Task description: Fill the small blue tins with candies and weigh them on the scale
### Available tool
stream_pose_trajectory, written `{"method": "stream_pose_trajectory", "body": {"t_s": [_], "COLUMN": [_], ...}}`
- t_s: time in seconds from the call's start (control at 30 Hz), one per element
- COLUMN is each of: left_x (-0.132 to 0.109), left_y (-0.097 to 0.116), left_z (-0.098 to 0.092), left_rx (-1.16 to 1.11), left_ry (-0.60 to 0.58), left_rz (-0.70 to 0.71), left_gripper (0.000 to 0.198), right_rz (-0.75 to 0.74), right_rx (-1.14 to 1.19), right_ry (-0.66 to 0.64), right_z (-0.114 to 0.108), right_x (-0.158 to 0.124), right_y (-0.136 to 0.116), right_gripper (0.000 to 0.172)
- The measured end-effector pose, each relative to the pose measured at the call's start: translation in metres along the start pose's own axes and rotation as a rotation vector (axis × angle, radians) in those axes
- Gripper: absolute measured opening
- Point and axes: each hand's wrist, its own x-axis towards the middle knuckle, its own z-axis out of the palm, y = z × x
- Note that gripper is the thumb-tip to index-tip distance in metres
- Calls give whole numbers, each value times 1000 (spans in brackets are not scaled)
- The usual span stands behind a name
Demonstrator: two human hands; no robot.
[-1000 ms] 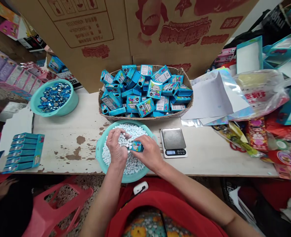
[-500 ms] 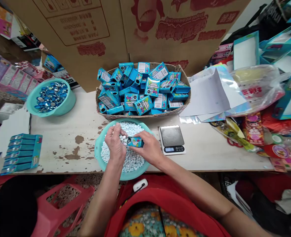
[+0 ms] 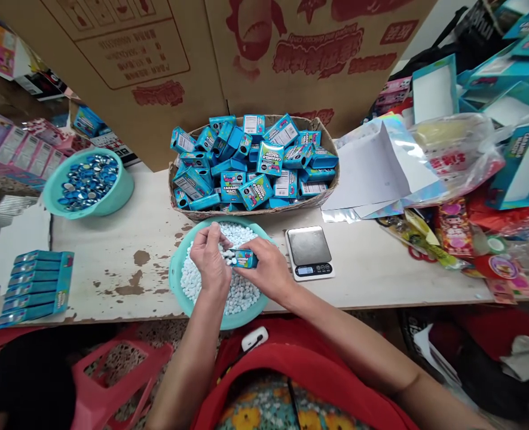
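A teal bowl [image 3: 174, 286] heaped with small white candies [image 3: 241, 295] sits at the table's front edge. Over it, my right hand [image 3: 266, 272] is closed round a small blue candy box [image 3: 245, 258], held sideways with its open end to the left. My left hand [image 3: 210, 260] is cupped and pinched at that open end, with a few white candies at its fingertips. Behind the bowl a woven basket [image 3: 250, 209] is piled with several blue boxes of the same kind [image 3: 250, 161].
A small digital scale [image 3: 309, 252] stands right of the bowl. A second teal bowl [image 3: 112, 200] of shiny blue pieces sits far left, and a stack of flat blue cartons [image 3: 37, 286] lies at the left edge. Bags, wrappers and open boxes crowd the right. A pink stool [image 3: 116, 370] stands below.
My left hand has lifted out of the candy heap and closed in on the box's open end. The right hand keeps hold of the box; the view has shifted slightly.
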Motion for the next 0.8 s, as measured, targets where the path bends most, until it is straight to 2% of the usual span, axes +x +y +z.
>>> {"method": "stream_pose_trajectory", "body": {"t_s": [0.27, 0.4, 0.5, 0.6, 0.8], "left_x": [-4, -7, -4, -1, -7], "left_y": [8, 14, 11, 5, 7], "left_z": [4, 4, 4, 4, 8], "left_rx": [9, -22, 9, 55, 161], "left_ry": [-18, -4, 28, 40, -39], "left_rz": [5, 54, 107, 88, 157], "left_gripper": [27, 26, 25, 26, 20], "right_rz": [-5, -39, -48, -20, -28], "right_rx": [35, 91, 136, 177, 166], "right_ry": [-1, 18, 70, 96, 94], "right_z": [0, 1, 4, 7, 3], "right_x": [1, 2, 2, 1, 1], "right_y": [-3, -5, -1, 4, 1], "right_gripper": [33, 35, 33, 31, 28]}}
